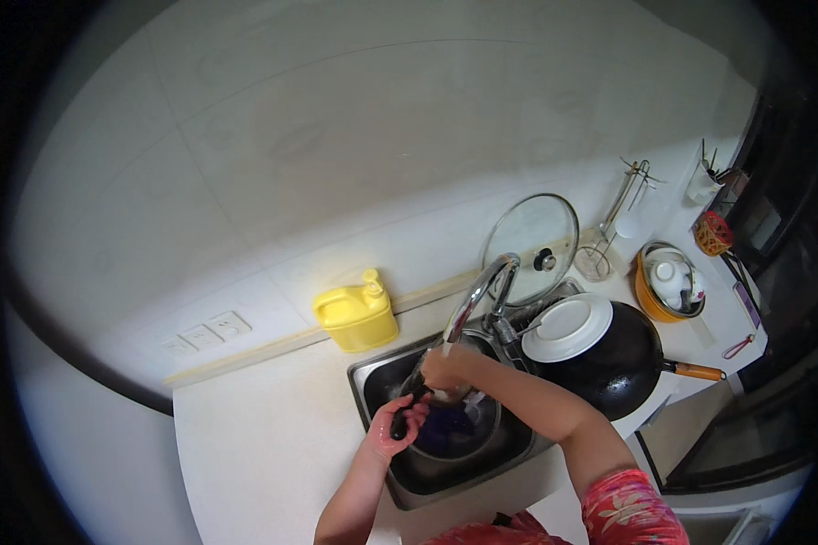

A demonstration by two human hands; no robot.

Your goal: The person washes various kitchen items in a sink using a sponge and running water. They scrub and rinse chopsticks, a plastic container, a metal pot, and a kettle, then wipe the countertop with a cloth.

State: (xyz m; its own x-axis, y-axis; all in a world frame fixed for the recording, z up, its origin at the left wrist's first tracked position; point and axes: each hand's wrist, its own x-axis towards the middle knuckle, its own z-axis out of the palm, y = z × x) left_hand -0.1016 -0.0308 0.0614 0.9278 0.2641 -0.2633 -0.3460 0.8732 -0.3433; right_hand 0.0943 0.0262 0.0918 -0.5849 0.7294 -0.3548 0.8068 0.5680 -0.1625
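My left hand (pixel 401 424), wet, is shut around the black handle (pixel 400 421) of a kitchen utensil. The utensil slants up and away over the sink (pixel 409 487), and its far end is partly hidden and blurred. My right hand (pixel 444 369) is on the utensil's far part, right below the spout of the chrome faucet (pixel 465 310); its fingers are mostly hidden, so I cannot tell whether they grip anything. Below both hands a round vessel (pixel 460 456) rests in the sink, with something dark blue (pixel 443 429) inside.
A yellow jug (pixel 358 320) stands behind the sink. To the right, a white plate (pixel 572 327) lies on an overturned black wok (pixel 624 368) with a wooden handle. A glass lid (pixel 532 238) leans on the wall. Further right are an orange basin (pixel 647 293) of dishes and a phone (pixel 746 304).
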